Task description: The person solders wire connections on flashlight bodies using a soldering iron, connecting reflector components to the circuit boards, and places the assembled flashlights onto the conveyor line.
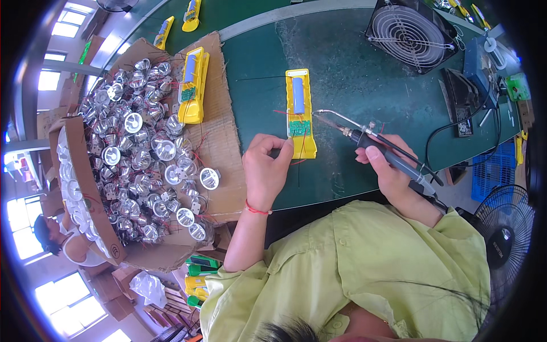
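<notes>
Far left I'm seeing one cardboard box [85, 188] heaped with silver reflector cups [142, 154], too many to count, red wires trailing among them. One yellow torch shell [192, 85] is lying on the cardboard flap [219, 137]; two more are sitting further back on the green table [353, 62].

My left hand [266, 171] is reaching in from below, wrist bent, fingers curled, thumb and forefinger pinching at the lower left edge of the one open yellow torch body [300, 111] lying lengthwise mid-table, blue battery and green circuit board showing.

My right hand [393, 168] is wrapping tight around one soldering iron [364, 137], thumb on top, its metal tip pointing left beside the circuit board.

One grilled fan box [411, 33] is sitting at the back right.
</notes>
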`<action>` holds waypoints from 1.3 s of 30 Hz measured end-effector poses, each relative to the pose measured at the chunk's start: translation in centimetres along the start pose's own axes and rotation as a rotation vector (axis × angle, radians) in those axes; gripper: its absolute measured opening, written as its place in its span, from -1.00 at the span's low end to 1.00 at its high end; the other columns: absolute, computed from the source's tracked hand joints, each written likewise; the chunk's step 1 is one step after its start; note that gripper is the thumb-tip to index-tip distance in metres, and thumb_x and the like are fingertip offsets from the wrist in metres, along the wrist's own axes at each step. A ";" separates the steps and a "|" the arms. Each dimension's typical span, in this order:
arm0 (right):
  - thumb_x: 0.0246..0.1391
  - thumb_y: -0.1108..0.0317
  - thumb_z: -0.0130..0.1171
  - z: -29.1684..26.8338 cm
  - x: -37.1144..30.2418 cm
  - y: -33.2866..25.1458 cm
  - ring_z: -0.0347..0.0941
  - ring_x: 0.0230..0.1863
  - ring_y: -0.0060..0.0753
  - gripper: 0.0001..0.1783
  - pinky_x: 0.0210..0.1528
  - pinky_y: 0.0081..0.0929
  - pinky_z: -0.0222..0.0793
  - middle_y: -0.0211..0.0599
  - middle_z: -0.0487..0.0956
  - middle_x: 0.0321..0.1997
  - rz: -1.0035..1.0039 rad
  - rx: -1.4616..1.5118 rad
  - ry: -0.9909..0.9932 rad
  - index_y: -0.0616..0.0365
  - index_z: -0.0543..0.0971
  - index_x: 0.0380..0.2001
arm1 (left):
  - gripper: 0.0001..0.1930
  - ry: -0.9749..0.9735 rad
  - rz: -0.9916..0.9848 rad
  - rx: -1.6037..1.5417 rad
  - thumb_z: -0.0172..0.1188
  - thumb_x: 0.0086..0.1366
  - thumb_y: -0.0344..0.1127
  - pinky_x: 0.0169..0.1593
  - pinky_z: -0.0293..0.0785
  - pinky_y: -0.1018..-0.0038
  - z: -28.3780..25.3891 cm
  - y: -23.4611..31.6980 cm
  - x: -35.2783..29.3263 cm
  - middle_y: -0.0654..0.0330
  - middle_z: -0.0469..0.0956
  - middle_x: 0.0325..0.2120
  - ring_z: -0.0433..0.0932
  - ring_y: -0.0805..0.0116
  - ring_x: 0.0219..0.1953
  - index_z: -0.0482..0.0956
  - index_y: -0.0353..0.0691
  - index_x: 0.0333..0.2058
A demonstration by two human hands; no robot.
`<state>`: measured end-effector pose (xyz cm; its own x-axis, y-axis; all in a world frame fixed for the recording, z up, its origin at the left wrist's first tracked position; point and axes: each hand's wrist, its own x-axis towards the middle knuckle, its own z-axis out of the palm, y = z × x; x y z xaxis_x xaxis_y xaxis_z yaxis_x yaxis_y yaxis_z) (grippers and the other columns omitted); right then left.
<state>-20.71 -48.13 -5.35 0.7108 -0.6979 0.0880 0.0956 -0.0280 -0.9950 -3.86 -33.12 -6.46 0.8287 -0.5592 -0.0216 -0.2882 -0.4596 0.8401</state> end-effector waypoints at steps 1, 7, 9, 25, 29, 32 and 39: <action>0.07 0.39 0.11 0.0 -0.1 0.1 0.53 -0.41 -0.38 -0.74 -0.36 -0.47 0.52 -0.06 0.55 -0.40 -0.001 -0.018 -0.010 0.39 0.42 -0.25 | -0.87 -0.006 -0.019 0.003 0.23 0.04 -0.39 -0.38 0.38 0.47 0.0 0.0 0.0 0.10 0.51 -0.52 0.49 0.29 -0.49 0.56 -0.36 -0.52; 0.06 0.40 0.11 -0.4 -0.4 -0.4 0.55 -0.39 -0.36 -0.73 -0.32 -0.45 0.53 -0.05 0.56 -0.41 -0.010 -0.108 -0.113 0.40 0.41 -0.25 | -0.91 0.008 0.118 -0.102 0.23 0.08 -0.45 -0.33 0.48 0.51 -1.1 0.8 -1.1 0.15 0.48 -0.35 0.52 0.40 -0.29 0.57 -0.36 -0.50; 0.05 0.40 0.11 -0.6 -0.3 -0.1 0.55 -0.40 -0.37 -0.74 -0.31 -0.45 0.53 -0.05 0.57 -0.41 -0.004 -0.101 -0.121 0.40 0.41 -0.25 | -0.92 -0.031 0.276 0.009 0.25 0.06 -0.45 -0.24 0.47 0.46 -1.6 0.6 -1.4 0.14 0.48 -0.32 0.51 0.34 -0.24 0.58 -0.34 -0.49; -0.03 0.40 0.21 0.3 -0.4 1.1 0.57 -0.46 -0.54 -0.76 -0.41 -0.63 0.46 -0.25 0.61 -0.49 -0.009 -0.111 -0.086 0.32 0.49 -0.30 | -0.88 -0.115 0.081 0.043 0.28 0.03 -0.40 -0.22 0.34 0.50 -0.3 1.5 0.1 0.17 0.42 -0.45 0.42 0.36 -0.32 0.61 -0.35 -0.50; -0.04 0.43 0.21 0.2 -0.6 1.8 0.56 -0.47 -0.54 -0.77 -0.42 -0.64 0.46 -0.26 0.61 -0.49 0.008 -0.147 -0.136 0.34 0.49 -0.31 | -0.88 -0.108 0.060 0.071 0.28 0.03 -0.40 -0.24 0.33 0.52 -0.1 1.4 0.2 0.17 0.42 -0.45 0.42 0.37 -0.34 0.61 -0.35 -0.50; -0.02 0.42 0.21 0.4 -0.3 1.1 0.56 -0.47 -0.52 -0.77 -0.41 -0.62 0.47 -0.23 0.60 -0.48 -0.029 -0.144 -0.117 0.36 0.48 -0.32 | -0.88 -0.088 0.112 0.085 0.28 0.04 -0.40 -0.27 0.33 0.53 0.2 1.0 0.2 0.18 0.41 -0.45 0.41 0.39 -0.36 0.61 -0.36 -0.50; 0.05 0.42 0.14 -0.1 -0.3 0.2 0.55 -0.39 -0.44 -0.74 -0.32 -0.52 0.51 -0.09 0.58 -0.40 0.042 0.068 -0.009 0.39 0.43 -0.24 | -0.88 -0.079 0.106 0.080 0.28 0.03 -0.41 -0.28 0.33 0.53 0.3 0.7 0.3 0.19 0.41 -0.47 0.40 0.41 -0.37 0.60 -0.36 -0.51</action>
<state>-21.01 -47.98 -5.63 0.7213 -0.6911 0.0469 0.1124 0.0499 -0.9924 -3.97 -33.76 -6.01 0.7521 -0.6588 0.0196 -0.4122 -0.4470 0.7939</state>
